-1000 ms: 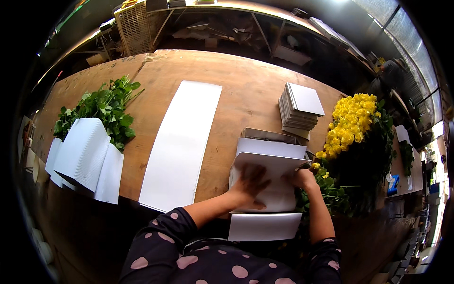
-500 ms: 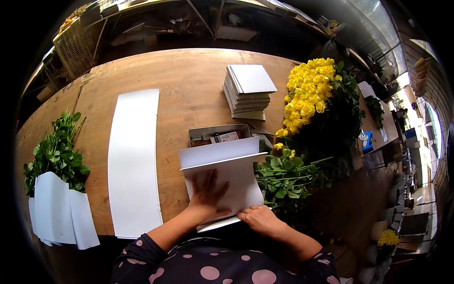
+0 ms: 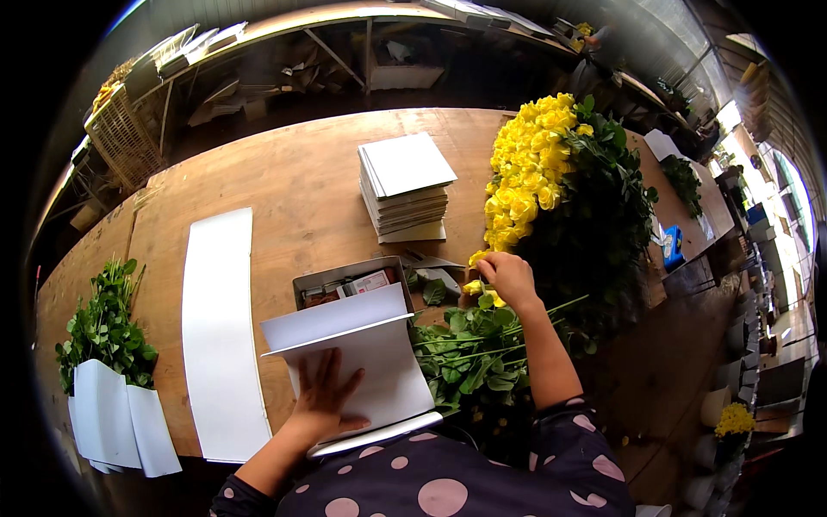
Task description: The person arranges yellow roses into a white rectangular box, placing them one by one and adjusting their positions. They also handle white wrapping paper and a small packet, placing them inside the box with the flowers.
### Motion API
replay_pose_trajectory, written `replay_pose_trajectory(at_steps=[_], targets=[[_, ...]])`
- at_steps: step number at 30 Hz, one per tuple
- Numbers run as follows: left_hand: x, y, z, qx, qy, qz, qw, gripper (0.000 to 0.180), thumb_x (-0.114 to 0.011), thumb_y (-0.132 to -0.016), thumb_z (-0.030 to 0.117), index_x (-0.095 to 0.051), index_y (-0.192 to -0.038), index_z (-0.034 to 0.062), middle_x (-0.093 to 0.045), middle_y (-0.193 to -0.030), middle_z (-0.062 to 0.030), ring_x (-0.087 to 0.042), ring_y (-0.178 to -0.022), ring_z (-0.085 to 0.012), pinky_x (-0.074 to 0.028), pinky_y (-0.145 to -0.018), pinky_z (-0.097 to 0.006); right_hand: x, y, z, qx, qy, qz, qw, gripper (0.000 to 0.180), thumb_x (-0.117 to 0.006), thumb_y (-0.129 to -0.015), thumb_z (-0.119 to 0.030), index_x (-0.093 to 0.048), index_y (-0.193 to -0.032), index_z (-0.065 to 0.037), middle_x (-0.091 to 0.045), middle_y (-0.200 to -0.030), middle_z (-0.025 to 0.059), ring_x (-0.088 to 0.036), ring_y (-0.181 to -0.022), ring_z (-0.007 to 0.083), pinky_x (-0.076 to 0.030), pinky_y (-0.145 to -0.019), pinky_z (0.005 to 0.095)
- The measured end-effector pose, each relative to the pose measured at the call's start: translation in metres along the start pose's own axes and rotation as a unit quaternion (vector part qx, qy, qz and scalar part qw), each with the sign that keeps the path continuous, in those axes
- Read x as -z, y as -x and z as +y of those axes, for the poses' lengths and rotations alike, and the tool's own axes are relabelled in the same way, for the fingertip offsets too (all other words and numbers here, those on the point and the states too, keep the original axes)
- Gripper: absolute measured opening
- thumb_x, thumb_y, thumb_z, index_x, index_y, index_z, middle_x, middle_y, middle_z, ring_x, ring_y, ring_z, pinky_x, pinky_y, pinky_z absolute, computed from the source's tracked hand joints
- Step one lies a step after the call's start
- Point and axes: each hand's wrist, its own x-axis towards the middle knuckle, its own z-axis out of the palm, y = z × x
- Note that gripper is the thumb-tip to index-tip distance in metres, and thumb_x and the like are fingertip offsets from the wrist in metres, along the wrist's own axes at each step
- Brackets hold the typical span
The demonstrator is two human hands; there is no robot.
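My left hand [image 3: 322, 403] lies flat with spread fingers on a folded white cardboard sheet [image 3: 388, 366], whose far flap stands up and near edge curls at the table edge. To its right, my right hand [image 3: 510, 283] has its fingers pinched on a yellow rose [image 3: 476, 258]. Below that hand, green leafy rose stems [image 3: 469, 358] lie beside the sheet. A big heap of yellow roses [image 3: 530, 164] rests just beyond my right hand, blooms to the left and dark foliage to the right.
Behind the sheet sits an open box [image 3: 300, 283] of small items. Farther back stands a stack of white cards [image 3: 409, 164]. A long white cardboard strip [image 3: 220, 327] lies left on the wooden table [image 3: 284, 172]. A wrapped leafy bunch [image 3: 108, 336] is at far left.
My right hand has left the sheet's near edge and reached forward and right to the yellow roses. My left hand still presses the sheet. The whole view has shifted.
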Motion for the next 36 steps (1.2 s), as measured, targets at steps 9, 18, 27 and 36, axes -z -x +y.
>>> replay_pose_trajectory(at_steps=[9, 18, 27, 36], targets=[[-0.002, 0.001, -0.001, 0.011, 0.047, 0.003, 0.999, 0.081, -0.063, -0.064, 0.055, -0.039, -0.129, 0.0124, -0.013, -0.137, -0.0295, -0.007, -0.130, -0.0402, 0.002, -0.099, -0.060, -0.048, -0.005, 0.084, -0.026, 0.021, -0.053, 0.998, 0.016, -0.065, -0.069, -0.012, -0.065, -0.084, -0.012, -0.058, -0.087, 0.0058, -0.058, -0.080, 0.0233, -0.047, -0.069, 0.0325], [-0.002, 0.001, -0.002, 0.005, 0.055, 0.022, 0.998, 0.078, -0.062, -0.065, 0.054, -0.040, -0.129, 0.0146, -0.016, -0.137, -0.0275, -0.008, -0.131, -0.0367, 0.004, -0.100, -0.058, 0.060, 0.050, 0.077, 0.063, -0.398, 0.140, 0.905, 0.010, -0.060, -0.076, 0.003, -0.062, -0.086, 0.002, -0.055, -0.089, 0.0016, -0.053, -0.081, 0.0088, -0.042, -0.073, 0.0208], [-0.007, 0.003, -0.003, -0.015, 0.039, 0.056, 0.998, 0.078, -0.065, -0.064, 0.050, -0.041, -0.127, 0.0111, -0.018, -0.136, -0.0278, -0.010, -0.129, -0.0386, -0.001, -0.100, -0.058, 0.089, 0.072, 0.022, 0.149, -0.201, 0.280, 0.927, 0.015, -0.063, -0.069, 0.007, -0.061, -0.080, -0.003, -0.062, -0.075, 0.0048, -0.059, -0.068, 0.0145, -0.046, -0.062, 0.0256], [-0.015, 0.002, -0.021, -0.004, 0.155, 0.055, 0.986, 0.049, -0.051, -0.079, 0.040, -0.048, -0.123, 0.0171, -0.025, -0.135, -0.0188, -0.019, -0.126, -0.0342, -0.012, -0.101, -0.050, 0.032, 0.144, -0.160, 0.426, -0.125, -0.089, 0.891, 0.012, -0.058, -0.069, -0.012, -0.061, -0.080, -0.007, -0.057, -0.068, 0.0041, -0.054, -0.060, 0.0190, -0.044, -0.052, 0.0286]])
